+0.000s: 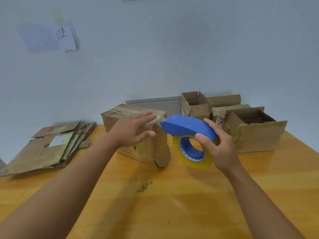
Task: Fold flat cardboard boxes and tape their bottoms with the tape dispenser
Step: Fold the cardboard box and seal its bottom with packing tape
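A folded cardboard box (151, 149) stands on the wooden table (155, 204) with its taped bottom facing up. My left hand (133, 131) lies flat on the box's top near its right edge, fingers straight, thumb against the front face. My right hand (218, 145) grips a blue tape dispenser (186, 125) loaded with a yellowish roll of clear tape (195, 159). The dispenser's nose sits at the box's upper right corner, just beyond my left fingertips.
A stack of flat cardboard boxes (48, 149) lies at the table's left. Several assembled open boxes (253, 131) stand at the back right against the white wall. A grey panel (155, 104) is behind the box. A worn patch (144, 186) marks the tabletop.
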The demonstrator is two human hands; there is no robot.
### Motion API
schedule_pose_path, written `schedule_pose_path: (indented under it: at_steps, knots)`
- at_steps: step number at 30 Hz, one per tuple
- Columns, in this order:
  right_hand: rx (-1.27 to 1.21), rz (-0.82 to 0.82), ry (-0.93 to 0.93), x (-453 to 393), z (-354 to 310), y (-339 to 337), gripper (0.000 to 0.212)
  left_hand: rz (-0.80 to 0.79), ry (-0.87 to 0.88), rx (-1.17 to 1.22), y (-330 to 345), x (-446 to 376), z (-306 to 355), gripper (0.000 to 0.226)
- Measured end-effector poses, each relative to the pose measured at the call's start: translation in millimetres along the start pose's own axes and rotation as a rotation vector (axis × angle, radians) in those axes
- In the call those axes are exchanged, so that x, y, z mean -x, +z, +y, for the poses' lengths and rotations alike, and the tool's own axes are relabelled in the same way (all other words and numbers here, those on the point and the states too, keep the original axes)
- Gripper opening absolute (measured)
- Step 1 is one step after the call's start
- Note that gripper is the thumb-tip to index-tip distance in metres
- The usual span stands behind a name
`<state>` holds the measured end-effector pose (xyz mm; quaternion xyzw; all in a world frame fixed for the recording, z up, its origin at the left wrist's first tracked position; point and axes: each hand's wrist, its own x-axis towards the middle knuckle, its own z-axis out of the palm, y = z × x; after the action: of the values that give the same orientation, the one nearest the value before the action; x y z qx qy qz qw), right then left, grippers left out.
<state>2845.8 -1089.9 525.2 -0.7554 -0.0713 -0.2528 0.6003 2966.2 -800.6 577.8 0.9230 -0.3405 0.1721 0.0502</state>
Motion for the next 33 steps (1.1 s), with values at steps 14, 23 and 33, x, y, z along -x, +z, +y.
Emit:
schedule_pose_path:
  at_steps: [14, 23, 33]
  knots:
    - [0.410, -0.254, 0.032, -47, -39, -3, 0.064, 0.067, 0.028, 0.020, -2, 12, 10, 0.061]
    - [0.570, -0.236, 0.200, -41, -14, 7, 0.063, 0.059, 0.033, 0.053, -4, 12, 13, 0.058]
    - [0.505, 0.168, 0.167, -12, 29, 31, 0.074, 0.195, -0.229, 0.230, -5, 15, 28, 0.051]
